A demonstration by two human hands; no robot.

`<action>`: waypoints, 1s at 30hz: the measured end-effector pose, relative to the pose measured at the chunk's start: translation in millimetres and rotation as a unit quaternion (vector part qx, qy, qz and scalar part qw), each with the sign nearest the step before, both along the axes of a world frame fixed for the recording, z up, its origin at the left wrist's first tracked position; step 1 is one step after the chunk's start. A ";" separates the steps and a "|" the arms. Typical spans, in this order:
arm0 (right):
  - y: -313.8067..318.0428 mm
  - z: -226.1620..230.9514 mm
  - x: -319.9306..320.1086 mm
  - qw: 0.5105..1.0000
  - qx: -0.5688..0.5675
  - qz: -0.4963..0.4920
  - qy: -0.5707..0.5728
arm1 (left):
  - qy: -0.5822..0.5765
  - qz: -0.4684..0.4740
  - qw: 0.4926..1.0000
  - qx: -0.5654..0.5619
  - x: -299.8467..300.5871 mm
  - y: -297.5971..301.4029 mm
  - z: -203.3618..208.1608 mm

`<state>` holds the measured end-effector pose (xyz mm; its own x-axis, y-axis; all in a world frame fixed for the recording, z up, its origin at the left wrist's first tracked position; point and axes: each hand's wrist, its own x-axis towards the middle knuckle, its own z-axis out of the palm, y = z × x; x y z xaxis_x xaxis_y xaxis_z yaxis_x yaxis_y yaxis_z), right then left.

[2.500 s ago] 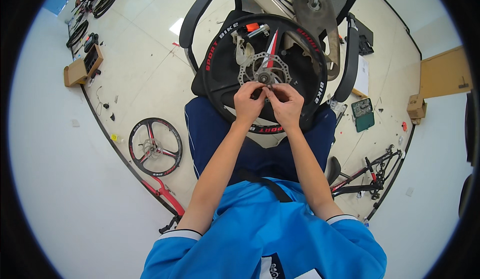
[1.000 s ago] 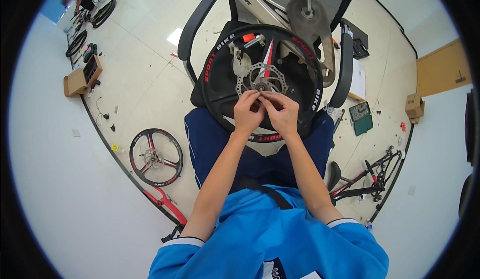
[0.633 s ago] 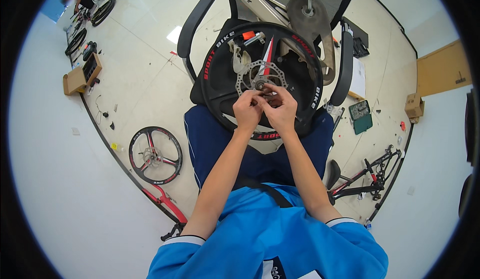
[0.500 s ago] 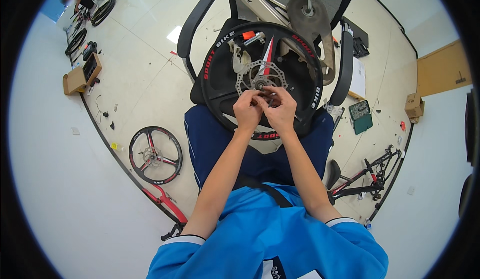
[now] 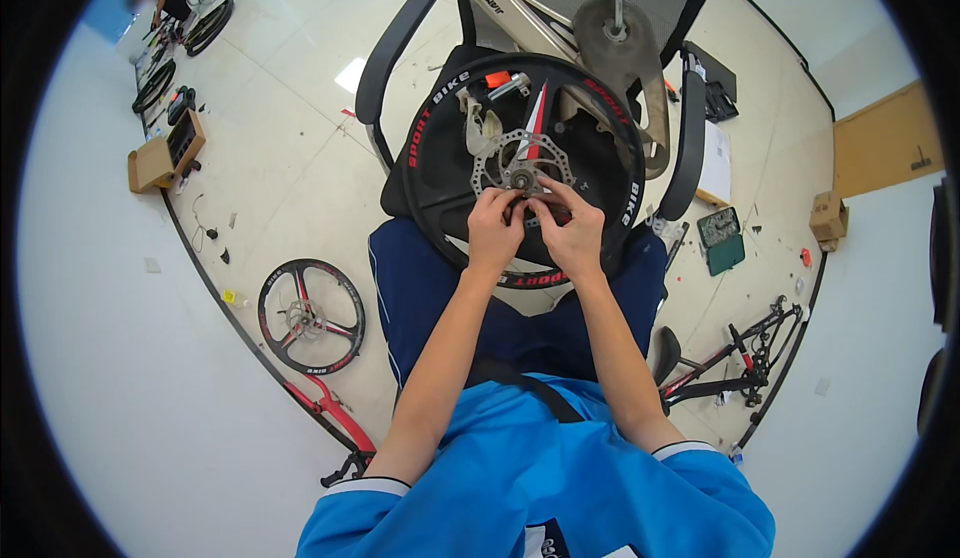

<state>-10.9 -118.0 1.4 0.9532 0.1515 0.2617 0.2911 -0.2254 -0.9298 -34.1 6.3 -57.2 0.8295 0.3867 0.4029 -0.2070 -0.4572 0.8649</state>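
A black bicycle wheel (image 5: 417, 180) with a few broad spokes lies across my lap and the seat of an office chair. At its centre a silver brake disc (image 5: 484, 161) surrounds the hub (image 5: 522, 180). My left hand (image 5: 495, 228) is at the near edge of the hub, its thumb and fingers pinched together. Just beside it, my right hand (image 5: 570, 226) is closed too, fingers bent in toward the disc. Whatever lies between the fingertips is too small and covered to make out. A crumpled whitish glove or cloth (image 5: 474, 123) and a silver cylindrical part (image 5: 510, 86) rest inside the wheel's rim.
Chair armrests (image 5: 690, 133) flank the wheel. A pale bicycle frame (image 5: 515, 13) and a grey saddle (image 5: 612, 43) lie on the chair beyond. On the floor are a second wheel (image 5: 352, 293), a dark frame (image 5: 715, 358), a green parts case (image 5: 725, 255) and an open cardboard box (image 5: 150, 166).
Both hands have drawn slightly nearer to me and a little apart, so the hub's centre shows more. The wheel has shifted slightly toward me.
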 end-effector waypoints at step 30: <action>-54.1 -30.6 -31.2 0.950 0.123 0.021 0.287 | 0.107 0.008 0.957 0.270 2.4 -5.7 13.6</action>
<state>-42.1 -172.1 -29.2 0.9441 0.1945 -0.2660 -0.2747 0.0189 -0.9613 -31.8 0.6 -43.6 0.9110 0.1838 0.3692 -0.0408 -0.8506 0.5242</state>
